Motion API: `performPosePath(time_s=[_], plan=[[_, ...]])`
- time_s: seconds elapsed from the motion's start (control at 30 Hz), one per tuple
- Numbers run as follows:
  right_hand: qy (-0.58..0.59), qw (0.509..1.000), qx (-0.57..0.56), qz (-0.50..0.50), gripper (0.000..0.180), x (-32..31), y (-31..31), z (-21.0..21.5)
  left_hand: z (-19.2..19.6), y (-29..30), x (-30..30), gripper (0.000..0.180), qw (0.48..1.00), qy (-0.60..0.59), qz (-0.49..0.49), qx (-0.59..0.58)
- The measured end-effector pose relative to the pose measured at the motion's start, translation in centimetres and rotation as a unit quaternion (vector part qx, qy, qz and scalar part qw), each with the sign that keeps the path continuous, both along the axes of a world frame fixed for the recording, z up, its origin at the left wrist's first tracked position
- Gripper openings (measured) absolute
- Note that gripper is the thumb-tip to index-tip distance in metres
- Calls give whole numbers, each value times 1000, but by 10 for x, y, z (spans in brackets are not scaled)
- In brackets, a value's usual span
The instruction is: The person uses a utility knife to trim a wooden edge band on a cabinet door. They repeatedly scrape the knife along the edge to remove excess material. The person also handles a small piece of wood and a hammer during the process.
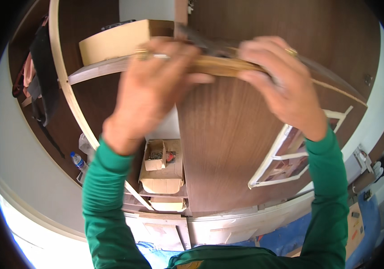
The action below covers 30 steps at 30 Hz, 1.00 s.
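Observation:
Both my arms, in green sleeves, reach up to a yellowish-brown wooden strip in front of a dark wood-grain panel. My left hand is closed on the strip's left part, smeared by motion, its thumb pointing right. At the other end, my right hand has its fingers curled over the top and its thumb below. A dark, blurred narrow piece slants down behind the strip between the hands; its kind cannot be made out.
At upper left a cardboard box rests on a shelf. A pale upright runs down the left. Lower, an open carton holds a smaller box. A white-framed panel leans at right. A water bottle stands at left.

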State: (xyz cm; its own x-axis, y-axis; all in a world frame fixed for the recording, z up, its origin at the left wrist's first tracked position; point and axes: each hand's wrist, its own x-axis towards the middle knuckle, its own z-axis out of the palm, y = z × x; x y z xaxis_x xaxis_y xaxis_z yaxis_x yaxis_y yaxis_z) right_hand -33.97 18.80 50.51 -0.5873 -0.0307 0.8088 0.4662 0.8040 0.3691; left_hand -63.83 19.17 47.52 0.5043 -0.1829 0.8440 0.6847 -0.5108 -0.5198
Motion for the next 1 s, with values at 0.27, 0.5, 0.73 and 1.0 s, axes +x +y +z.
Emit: performPosePath(time_s=[0.27,0.5,0.73,1.0], plan=[[45,987,68,140,5,-95,28,-3,-10,-30,-73,43,989,-70,128,-23],[10,999,-34,-38,27,65,-16,3,3,0,79,54,999,8,-53,-7],[5,995,0,102,18,-52,9,12,2,-25,-44,48,993,-47,19,-106],[78,979,78,169,9,-75,32,0,-9,-34,-65,47,989,-55,125,-52]])
